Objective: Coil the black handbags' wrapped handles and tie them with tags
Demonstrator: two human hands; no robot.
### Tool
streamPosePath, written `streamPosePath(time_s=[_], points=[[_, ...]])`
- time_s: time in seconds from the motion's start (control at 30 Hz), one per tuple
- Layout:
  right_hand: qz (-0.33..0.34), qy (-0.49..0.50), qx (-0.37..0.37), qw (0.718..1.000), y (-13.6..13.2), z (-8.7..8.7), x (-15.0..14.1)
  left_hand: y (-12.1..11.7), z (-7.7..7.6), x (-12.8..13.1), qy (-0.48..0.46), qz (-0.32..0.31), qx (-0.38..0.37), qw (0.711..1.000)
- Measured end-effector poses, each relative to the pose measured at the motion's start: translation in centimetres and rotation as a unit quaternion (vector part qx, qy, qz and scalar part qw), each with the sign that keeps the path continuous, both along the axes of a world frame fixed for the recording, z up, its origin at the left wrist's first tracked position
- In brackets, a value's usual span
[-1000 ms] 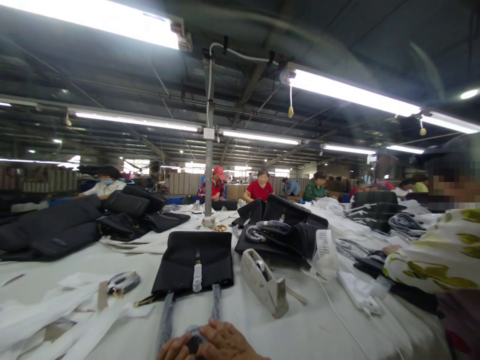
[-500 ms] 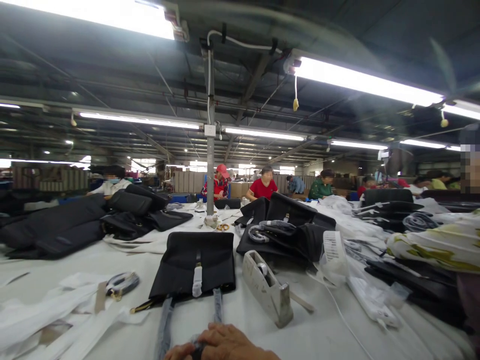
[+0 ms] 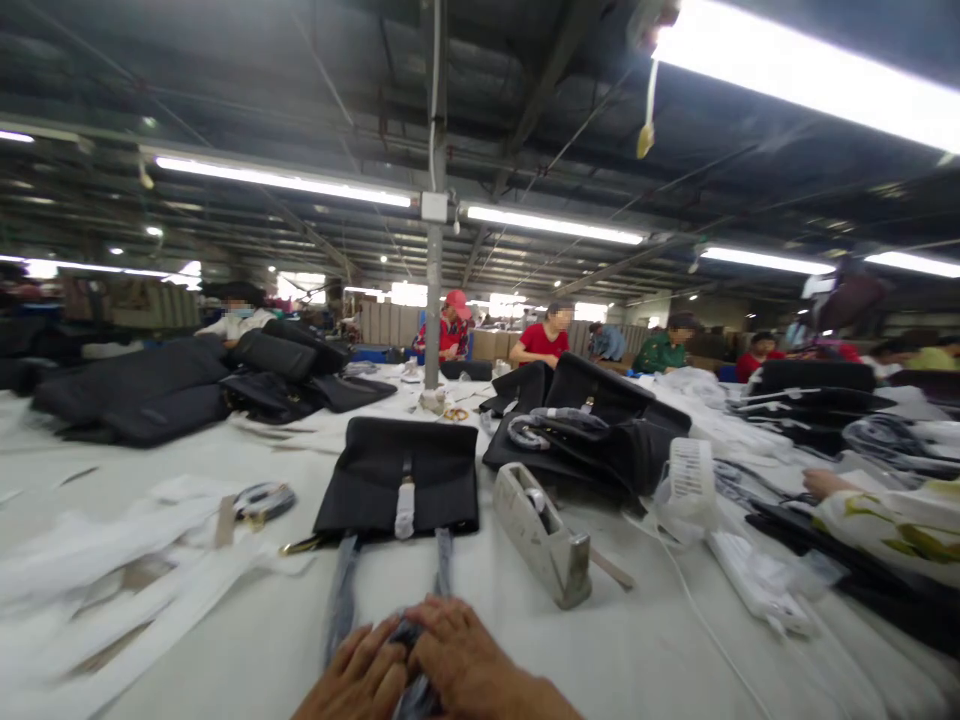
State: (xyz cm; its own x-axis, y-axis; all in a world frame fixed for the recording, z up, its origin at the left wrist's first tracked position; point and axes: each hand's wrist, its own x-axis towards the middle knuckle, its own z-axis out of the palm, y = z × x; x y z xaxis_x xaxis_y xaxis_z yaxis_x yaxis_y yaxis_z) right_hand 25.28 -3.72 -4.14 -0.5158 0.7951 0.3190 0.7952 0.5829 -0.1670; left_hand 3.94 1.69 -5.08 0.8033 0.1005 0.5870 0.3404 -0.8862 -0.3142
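Observation:
A black handbag (image 3: 442, 480) lies on the white table in front of me, with a film-wrapped buckle tab (image 3: 405, 508) down its middle. Two plastic-wrapped straps run from its near edge towards me. At the bottom of the view, my left hand (image 3: 360, 675) and my right hand (image 3: 469, 655) sit side by side, fingers bent and closed over the wrapped bag strap (image 3: 411, 634). My fingers hide part of that strap. A grey tape dispenser (image 3: 551, 550) stands to the right of the bag.
White wrapping sheets (image 3: 135, 590) and a coiled wrapped strap (image 3: 264, 500) lie left. Black bags (image 3: 150, 385) pile up behind. A white fan (image 3: 688, 485) and power strip (image 3: 757, 585) stand right, near a co-worker's hand (image 3: 825, 484). A post (image 3: 433, 300) rises behind.
The view has tipped downward, so more of both hands shows. My left hand now lies beside the right over the strap. At the right, a co-worker's hand has come into view.

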Motion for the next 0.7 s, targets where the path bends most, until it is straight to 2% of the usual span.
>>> streamPosePath(time_s=[0.1, 0.2, 0.27, 0.4, 0.57, 0.7], points=[[-0.009, 0.051, -0.079, 0.996, -1.9, 2.6, -0.1, -3.0, 3.7, -0.5, 0.082, 0.071, -0.157, 0.982], [-0.004, 0.056, -0.103, 0.993, -2.2, 3.8, -0.1, -3.8, 6.5, -0.5, 0.134, 0.056, -0.265, 0.953], [0.007, 0.05, -0.103, 0.993, -2.0, 3.8, -0.2, -3.4, 7.4, -0.6, 0.145, 0.019, -0.304, 0.941], [0.002, 0.044, -0.105, 0.994, -2.1, 3.7, -0.2, -2.7, 7.5, -0.9, 0.137, -0.035, -0.334, 0.932], [-0.015, 0.039, -0.104, 0.994, -2.1, 3.7, -0.2, -2.6, 6.8, -1.1, 0.104, -0.059, -0.331, 0.936], [-0.005, 0.031, -0.098, 0.995, -1.7, 3.1, 0.0, -2.2, 6.9, -1.3, 0.09, -0.077, -0.327, 0.938]])
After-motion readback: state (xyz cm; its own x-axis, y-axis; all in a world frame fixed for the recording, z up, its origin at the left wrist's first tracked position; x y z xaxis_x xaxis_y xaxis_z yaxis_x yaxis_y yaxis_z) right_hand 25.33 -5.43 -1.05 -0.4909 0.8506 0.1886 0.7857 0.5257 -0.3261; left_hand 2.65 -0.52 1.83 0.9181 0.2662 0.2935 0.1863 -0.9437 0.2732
